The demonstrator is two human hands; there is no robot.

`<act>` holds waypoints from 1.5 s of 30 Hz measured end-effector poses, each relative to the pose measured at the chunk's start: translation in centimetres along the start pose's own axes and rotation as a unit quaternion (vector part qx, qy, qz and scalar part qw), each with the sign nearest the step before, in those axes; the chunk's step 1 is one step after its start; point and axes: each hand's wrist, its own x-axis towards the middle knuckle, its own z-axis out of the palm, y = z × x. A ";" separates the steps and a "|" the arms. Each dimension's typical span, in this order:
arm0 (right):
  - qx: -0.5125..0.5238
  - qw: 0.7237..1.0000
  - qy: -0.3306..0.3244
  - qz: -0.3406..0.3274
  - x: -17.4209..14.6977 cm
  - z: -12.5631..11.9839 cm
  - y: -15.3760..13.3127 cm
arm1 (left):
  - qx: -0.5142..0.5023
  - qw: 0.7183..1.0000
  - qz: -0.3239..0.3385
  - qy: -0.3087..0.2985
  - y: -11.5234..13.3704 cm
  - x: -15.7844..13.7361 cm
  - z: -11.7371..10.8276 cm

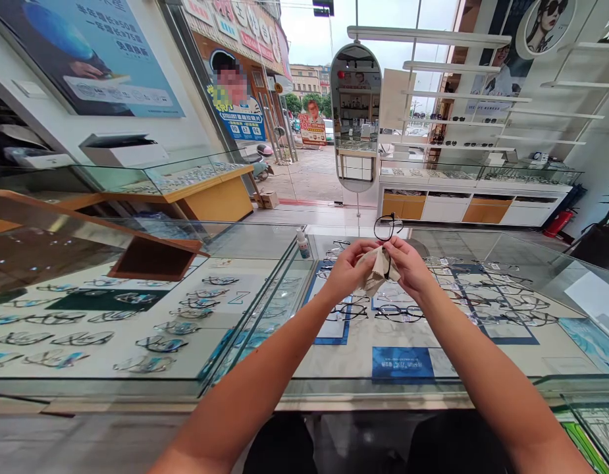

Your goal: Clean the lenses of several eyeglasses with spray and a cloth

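Observation:
Above the glass counter, both my hands come together around a pair of dark-rimmed eyeglasses (384,228). One round lens stands up above my fingers, and a dark part of the frame hangs down beside the cloth. My left hand (351,266) is closed on a beige cleaning cloth (376,273), which drapes below the fingers. My right hand (407,262) pinches the eyeglasses near their middle. The lower lens is hidden by the cloth and fingers. A small white spray bottle (303,243) stands on the counter to the left of my hands.
Rows of eyeglass frames (397,313) lie inside the glass display case (334,368) under my arms. More frames fill the left case (160,343). A brown wooden piece (156,257) rests at the left. An oval mirror (357,118) stands beyond the counter.

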 end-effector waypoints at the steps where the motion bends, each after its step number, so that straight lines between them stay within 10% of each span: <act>1: -0.003 1.000 0.000 0.001 0.0 0.0 0.0 | 0.012 1.000 0.011 0.000 0.0 0.0 0.1; 20: -0.014 1.000 0.009 -0.008 -0.4 0.7 -0.1 | 0.083 0.996 0.034 0.029 0.7 -0.5 0.2; 30: -0.010 1.000 0.020 0.017 -0.2 0.2 -0.2 | -0.099 0.977 -0.176 -0.063 -0.2 0.2 -1.0; 45: 0.040 0.999 0.005 0.019 0.0 -0.1 0.0 | -0.156 0.954 -0.187 -0.175 0.0 -0.1 -1.0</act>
